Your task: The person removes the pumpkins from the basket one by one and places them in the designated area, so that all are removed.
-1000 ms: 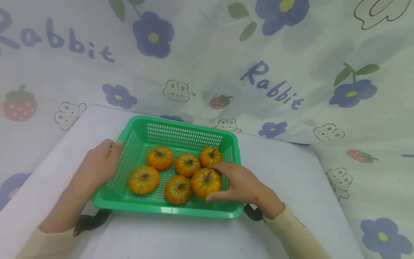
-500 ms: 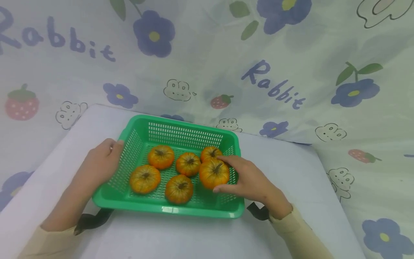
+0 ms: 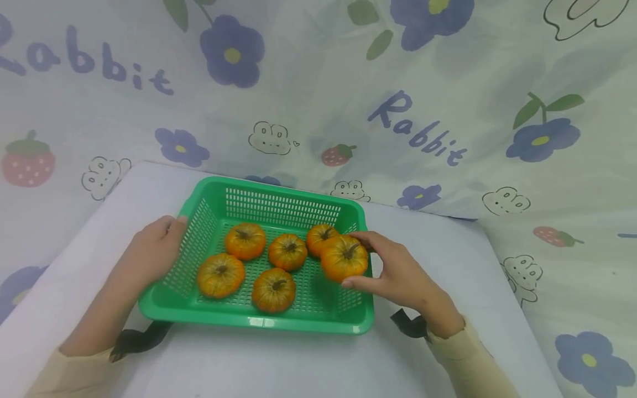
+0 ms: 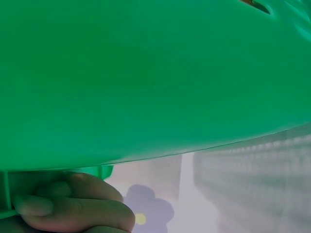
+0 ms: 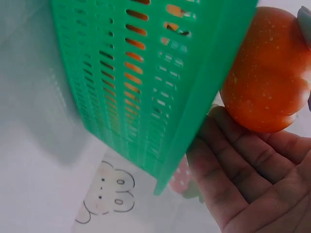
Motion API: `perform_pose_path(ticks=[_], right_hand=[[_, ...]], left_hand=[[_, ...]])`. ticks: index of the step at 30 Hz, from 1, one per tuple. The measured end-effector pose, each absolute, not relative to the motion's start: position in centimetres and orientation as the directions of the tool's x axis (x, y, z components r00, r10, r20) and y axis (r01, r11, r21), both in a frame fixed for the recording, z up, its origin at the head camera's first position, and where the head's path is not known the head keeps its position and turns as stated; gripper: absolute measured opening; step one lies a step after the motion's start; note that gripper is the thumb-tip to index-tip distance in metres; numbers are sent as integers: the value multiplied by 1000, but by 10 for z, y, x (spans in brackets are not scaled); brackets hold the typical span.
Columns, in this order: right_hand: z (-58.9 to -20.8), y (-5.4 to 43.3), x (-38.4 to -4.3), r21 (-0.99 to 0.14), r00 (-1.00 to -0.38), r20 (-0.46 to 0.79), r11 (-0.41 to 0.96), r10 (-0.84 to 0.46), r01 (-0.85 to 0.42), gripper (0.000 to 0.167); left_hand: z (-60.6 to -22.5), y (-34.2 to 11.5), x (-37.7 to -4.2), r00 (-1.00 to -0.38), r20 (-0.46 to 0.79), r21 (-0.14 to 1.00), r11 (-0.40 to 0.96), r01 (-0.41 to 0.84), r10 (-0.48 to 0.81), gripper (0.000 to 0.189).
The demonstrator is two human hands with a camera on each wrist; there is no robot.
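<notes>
A green plastic basket (image 3: 259, 323) with slotted walls stands on the white table. My left hand (image 3: 151, 251) grips its left rim, and in the left wrist view the curled fingers (image 4: 82, 208) lie under that rim. At the right end, my right hand (image 3: 403, 271) holds a small orange pumpkin (image 3: 344, 258) between thumb and fingers, level with the basket's right rim. The right wrist view shows this pumpkin (image 5: 269, 73) just past the rim, with the fingers (image 5: 243, 160) against its side. Several more small pumpkins (image 3: 273, 290) sit on the basket floor, stems up.
A white cloth-covered table (image 3: 428, 243) extends to both sides of the basket. Behind it hangs a pale curtain (image 3: 308, 72) printed with rabbits, flowers and strawberries. A dark strap (image 3: 141, 338) shows at the left wrist.
My right hand has lifted the pumpkin from the basket's right front and carried it up and rightward to the right rim. The left hand keeps its grip; the basket has stayed put.
</notes>
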State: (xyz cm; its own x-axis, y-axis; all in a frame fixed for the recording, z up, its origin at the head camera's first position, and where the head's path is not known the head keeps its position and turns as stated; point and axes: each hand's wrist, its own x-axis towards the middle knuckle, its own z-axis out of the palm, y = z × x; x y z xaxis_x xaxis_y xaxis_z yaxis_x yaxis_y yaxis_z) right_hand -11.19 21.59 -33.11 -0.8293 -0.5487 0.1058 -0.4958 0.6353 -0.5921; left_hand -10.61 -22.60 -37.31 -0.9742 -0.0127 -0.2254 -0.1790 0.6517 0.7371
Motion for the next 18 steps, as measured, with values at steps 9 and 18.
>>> perform_pose_path(ticks=[9,18], right_hand=[[-331,230,-114,-554,-825,208,631,-526,-542,80],[-333,244,-119,-557,-858,214,663,-468,-500,80]], left_hand=[[-374,-226,-106,-973,-231,756,628,-187,-12,68],[-375,-226,-106,-976,-220,754,632,-177,-11,68]])
